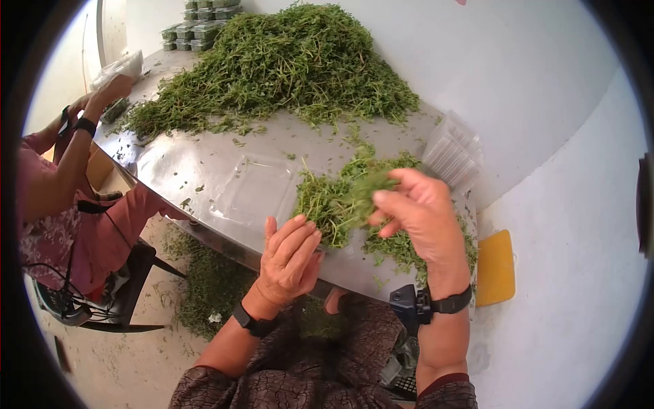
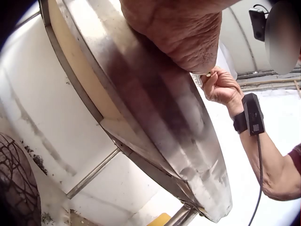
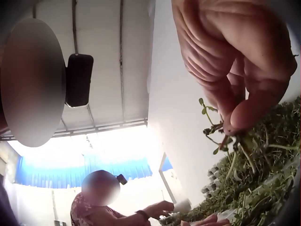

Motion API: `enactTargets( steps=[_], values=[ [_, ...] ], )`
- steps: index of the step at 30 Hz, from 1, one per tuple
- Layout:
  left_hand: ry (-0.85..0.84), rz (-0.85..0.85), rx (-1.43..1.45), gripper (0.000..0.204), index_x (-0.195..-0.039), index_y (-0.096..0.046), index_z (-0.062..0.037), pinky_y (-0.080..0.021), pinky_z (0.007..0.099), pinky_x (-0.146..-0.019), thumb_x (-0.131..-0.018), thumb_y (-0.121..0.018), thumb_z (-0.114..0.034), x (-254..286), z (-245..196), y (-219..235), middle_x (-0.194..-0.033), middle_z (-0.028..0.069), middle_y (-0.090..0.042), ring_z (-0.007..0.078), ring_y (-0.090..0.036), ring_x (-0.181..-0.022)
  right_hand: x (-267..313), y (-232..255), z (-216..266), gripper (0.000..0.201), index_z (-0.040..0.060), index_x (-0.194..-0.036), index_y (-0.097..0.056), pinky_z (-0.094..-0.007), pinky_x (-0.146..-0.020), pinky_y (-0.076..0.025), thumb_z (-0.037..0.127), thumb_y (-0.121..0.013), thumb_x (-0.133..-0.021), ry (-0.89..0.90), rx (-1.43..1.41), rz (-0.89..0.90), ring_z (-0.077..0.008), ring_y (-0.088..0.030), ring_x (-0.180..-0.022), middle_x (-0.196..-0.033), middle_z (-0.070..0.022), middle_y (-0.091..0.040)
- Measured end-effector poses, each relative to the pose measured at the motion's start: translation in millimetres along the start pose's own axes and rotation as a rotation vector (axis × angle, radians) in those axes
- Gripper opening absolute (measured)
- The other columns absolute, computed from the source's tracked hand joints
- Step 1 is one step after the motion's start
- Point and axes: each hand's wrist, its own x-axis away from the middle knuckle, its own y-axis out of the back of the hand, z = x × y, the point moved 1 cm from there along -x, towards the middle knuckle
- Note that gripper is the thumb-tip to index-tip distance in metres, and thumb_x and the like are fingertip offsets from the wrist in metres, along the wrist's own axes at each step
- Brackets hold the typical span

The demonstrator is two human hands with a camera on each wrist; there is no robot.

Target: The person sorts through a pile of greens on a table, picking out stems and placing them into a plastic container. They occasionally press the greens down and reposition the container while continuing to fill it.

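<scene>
Between thumb and fingers, the right hand (image 1: 422, 215) pinches a bunch of green sprigs (image 1: 373, 191) over a small heap of greens (image 1: 323, 204). The right wrist view shows the right hand (image 3: 240, 61) with thumb and fingertip together on thin stems (image 3: 242, 146). The left hand (image 1: 289, 262) is at the table's front edge beside that heap, fingers extended and side by side. To its upper left lies a clear plastic container (image 1: 255, 191) on the metal table (image 1: 163, 160). In the left wrist view the left palm (image 2: 183, 33) fills the top; its fingers are hidden.
A large pile of greens (image 1: 293, 65) covers the back of the table, with stacked filled boxes (image 1: 197, 31) behind it at left. Nested clear containers (image 1: 453, 150) stand at the right edge. Another person (image 1: 61, 198) sits at left. A yellow board (image 1: 496, 267) is beyond the right edge.
</scene>
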Motion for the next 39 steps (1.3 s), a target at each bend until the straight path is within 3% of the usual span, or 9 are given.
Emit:
enactTargets(
  steps=[5,13,16,21,25,30,34,36,39],
  values=[
    [0.026,-0.008,0.036,0.043,-0.114,-0.061,-0.0026,-0.018,0.0553,-0.116,-0.071,-0.067,0.000,2,1,-1,-0.116,0.0123,-0.061,0.0330,-0.054,-0.121,7,21,-17,0.032,-0.0067,-0.115,-0.061,-0.0215,-0.053,-0.052,0.013,-0.063,-0.089,0.014,0.208,-0.173,-0.0117,-0.066,-0.068,-0.089,-0.0109,-0.069],
    [-0.011,-0.087,0.091,0.039,-0.108,-0.060,-0.0009,-0.024,0.0568,-0.113,-0.070,-0.067,0.003,1,5,-2,-0.114,0.0143,-0.060,0.0360,-0.057,-0.116,64,81,-27,0.025,-0.0052,-0.106,-0.065,-0.0222,-0.056,-0.048,0.012,-0.065,-0.087,-0.148,0.432,-0.426,-0.0101,-0.063,-0.066,-0.082,-0.0062,-0.067],
    [-0.007,-0.067,0.056,0.032,-0.109,-0.058,-0.0006,-0.025,0.0603,-0.112,-0.077,-0.062,0.002,2,4,-1,-0.114,0.0177,-0.059,0.0381,-0.055,-0.117,85,99,-43,0.024,-0.0060,-0.102,-0.066,-0.0241,-0.058,-0.048,0.011,-0.068,-0.085,-0.176,0.475,-0.443,-0.0104,-0.061,-0.065,-0.079,-0.0051,-0.067],
    [-0.007,-0.121,0.026,0.035,-0.107,-0.060,-0.0015,-0.031,0.0590,-0.110,-0.072,-0.064,0.003,3,5,-3,-0.115,0.0144,-0.056,0.0376,-0.053,-0.117,112,117,-72,0.028,-0.0013,-0.102,-0.067,-0.0314,-0.061,-0.049,0.012,-0.072,-0.079,-0.145,0.762,-0.407,-0.0156,-0.060,-0.063,-0.073,-0.0095,-0.066],
    [-0.009,-0.122,0.011,0.037,-0.107,-0.059,-0.0018,-0.031,0.0592,-0.110,-0.071,-0.065,0.003,5,6,-3,-0.116,0.0145,-0.055,0.0379,-0.053,-0.118,114,103,-76,0.030,0.0012,-0.104,-0.067,-0.0344,-0.063,-0.049,0.013,-0.072,-0.077,-0.189,0.789,-0.399,-0.0214,-0.061,-0.064,-0.078,-0.0126,-0.066],
    [-0.017,-0.099,-0.009,0.038,-0.108,-0.058,-0.0020,-0.029,0.0595,-0.111,-0.071,-0.065,0.005,4,6,-3,-0.117,0.0146,-0.055,0.0375,-0.052,-0.119,96,95,-71,0.031,0.0019,-0.104,-0.067,-0.0407,-0.068,-0.051,0.013,-0.071,-0.075,0.081,1.018,-0.428,-0.0318,-0.065,-0.073,-0.093,-0.0164,-0.067],
    [-0.019,-0.095,-0.012,0.039,-0.108,-0.057,-0.0018,-0.029,0.0598,-0.111,-0.071,-0.065,0.005,5,7,-3,-0.117,0.0146,-0.055,0.0373,-0.052,-0.120,76,98,-81,0.031,0.0027,-0.105,-0.068,-0.0419,-0.068,-0.050,0.011,-0.070,-0.075,0.118,1.236,-0.337,-0.0329,-0.064,-0.073,-0.087,-0.0191,-0.065],
    [-0.009,-0.085,-0.002,0.038,-0.108,-0.057,-0.0016,-0.029,0.0599,-0.111,-0.071,-0.065,0.005,4,7,-3,-0.117,0.0144,-0.055,0.0373,-0.052,-0.119,67,105,-90,0.016,0.0030,-0.089,-0.070,-0.0444,-0.068,-0.051,0.011,-0.067,-0.076,0.087,1.332,-0.260,-0.0377,-0.063,-0.074,-0.078,-0.0205,-0.065],
    [-0.013,-0.082,-0.011,0.038,-0.108,-0.058,-0.0014,-0.030,0.0598,-0.111,-0.071,-0.065,0.005,4,7,-3,-0.115,0.0143,-0.056,0.0373,-0.053,-0.118,60,113,-90,0.011,0.0023,-0.083,-0.069,-0.0442,-0.065,-0.051,0.011,-0.066,-0.077,0.140,1.305,-0.264,-0.0384,-0.063,-0.071,-0.074,-0.0206,-0.064]
  ],
)
